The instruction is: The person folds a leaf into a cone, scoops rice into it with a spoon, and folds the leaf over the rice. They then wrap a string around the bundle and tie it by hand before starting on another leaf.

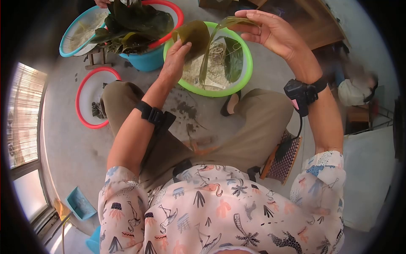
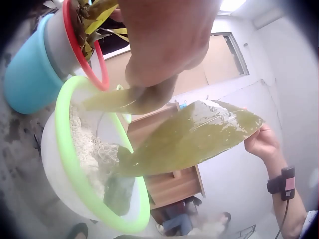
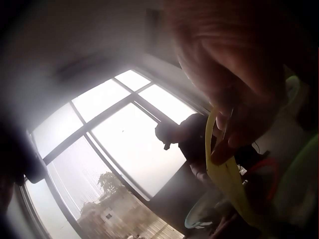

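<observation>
The left hand (image 1: 176,59) pinches a broad green leaf (image 1: 198,39) above the green-rimmed basin (image 1: 249,63). Out to the right, the right hand (image 1: 270,31) holds the end of another long leaf (image 1: 204,63), which hangs down toward the basin. In the left wrist view this leaf (image 2: 194,137) spreads wide and looks wet, its tip between the fingers of the right hand (image 2: 263,144). White grains (image 1: 192,72), pale strings (image 1: 216,53), a white spoon (image 1: 215,84) and a dark leaf (image 1: 233,61) lie in the basin.
A blue tub (image 1: 144,61) under a red-rimmed basin (image 1: 179,17) full of leaves stands at upper left, beside a blue-rimmed basin (image 1: 63,44). Another red-rimmed basin (image 1: 86,89) with a dark bundle (image 1: 97,111) is by the left knee. Another person (image 3: 192,139) appears before the window.
</observation>
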Available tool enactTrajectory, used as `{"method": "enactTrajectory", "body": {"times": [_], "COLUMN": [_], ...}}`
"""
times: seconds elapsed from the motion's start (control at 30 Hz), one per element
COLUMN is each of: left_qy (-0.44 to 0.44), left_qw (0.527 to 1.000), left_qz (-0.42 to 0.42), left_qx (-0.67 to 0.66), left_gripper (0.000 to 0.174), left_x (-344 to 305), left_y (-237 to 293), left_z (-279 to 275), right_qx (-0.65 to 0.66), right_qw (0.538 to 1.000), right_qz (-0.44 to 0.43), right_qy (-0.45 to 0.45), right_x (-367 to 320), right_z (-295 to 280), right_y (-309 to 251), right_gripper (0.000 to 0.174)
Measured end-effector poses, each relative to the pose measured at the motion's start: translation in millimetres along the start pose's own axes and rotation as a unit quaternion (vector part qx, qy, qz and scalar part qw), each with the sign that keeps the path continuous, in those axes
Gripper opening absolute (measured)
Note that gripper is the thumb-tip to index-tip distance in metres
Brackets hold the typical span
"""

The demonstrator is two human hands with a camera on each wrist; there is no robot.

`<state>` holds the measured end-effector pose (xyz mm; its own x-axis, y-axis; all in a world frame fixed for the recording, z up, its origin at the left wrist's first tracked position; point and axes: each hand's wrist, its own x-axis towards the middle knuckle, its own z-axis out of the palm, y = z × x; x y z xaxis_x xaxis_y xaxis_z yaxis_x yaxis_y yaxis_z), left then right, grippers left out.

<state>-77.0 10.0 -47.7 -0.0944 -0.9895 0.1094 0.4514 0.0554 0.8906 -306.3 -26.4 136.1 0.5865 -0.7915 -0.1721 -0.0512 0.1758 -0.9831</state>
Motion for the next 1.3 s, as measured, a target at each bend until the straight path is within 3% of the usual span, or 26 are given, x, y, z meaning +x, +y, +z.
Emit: {"method": "enactTrajectory", "body": {"times": [0.07,0.17,0.43,0.63,0.67,0.7,0.8,0.97,1.3], "left_qy": [-0.007,0.005,0.022,0.054,0.049,0.047,0.010,-0.021,-0.036], "left_qw": [0.998,0.999,0.998,0.994,0.994,0.994,0.996,0.999,0.999], "left_qz": [-0.008,0.026,0.017,0.089,0.096,0.093,0.084,-0.013,-0.022], "left_qx": [-0.066,-0.030,-0.059,0.026,0.019,0.020,0.038,-0.049,-0.023], "left_gripper": [0.036,0.035,0.035,0.034,0.034,0.034,0.035,0.033,0.031], "left_x": [2,4,9,11,10,10,11,10,7], "left_y": [-2,-3,-7,0,3,1,-5,-9,-5], "left_z": [-1,-7,-15,-15,-14,-16,-20,-17,-14], "right_qx": [0.005,0.013,0.036,0.025,0.063,0.102,0.120,0.142,0.164], "right_qw": [1.000,1.000,0.997,0.997,0.997,0.995,0.992,0.989,0.986], "right_qz": [0.007,0.006,0.000,-0.012,0.003,0.018,0.024,0.028,0.009], "right_qy": [-0.005,-0.022,-0.066,-0.072,-0.041,-0.009,-0.035,-0.024,-0.030], "right_x": [4,4,-3,-11,-14,-17,-10,6,18], "right_z": [0,8,11,27,37,44,42,37,30], "right_y": [1,-1,-7,-19,-25,-27,-26,-16,-11], "right_gripper": [0.034,0.038,0.043,0.042,0.031,0.020,0.024,0.023,0.025]}}
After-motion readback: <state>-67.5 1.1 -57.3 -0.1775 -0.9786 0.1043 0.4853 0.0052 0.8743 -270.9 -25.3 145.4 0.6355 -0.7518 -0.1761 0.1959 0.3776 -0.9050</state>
